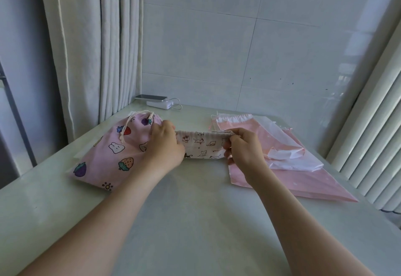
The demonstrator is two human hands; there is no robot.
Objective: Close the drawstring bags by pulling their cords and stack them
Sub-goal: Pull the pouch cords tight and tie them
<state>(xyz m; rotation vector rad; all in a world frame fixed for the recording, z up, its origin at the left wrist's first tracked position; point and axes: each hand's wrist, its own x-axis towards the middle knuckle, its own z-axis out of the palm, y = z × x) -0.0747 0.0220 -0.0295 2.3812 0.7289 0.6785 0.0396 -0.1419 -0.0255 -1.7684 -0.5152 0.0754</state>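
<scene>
Lit by soft, cool daylight, evenly bright, with a pale sheen on the table [195, 221] in the lower middle of the frame and faint glossy reflections on the tiled wall [282, 58] at upper right. Only weak, diffuse shadows, seen under the forearms and beneath the left hand [166, 145] and right hand [243, 147] at centre. Sharp enough mid-frame to read small prints on cloth, yet slightly soft overall, with strong wide-angle bending at the edges: curtain [86, 47] on the left and blinds [373, 134] on the right lean inward.
</scene>
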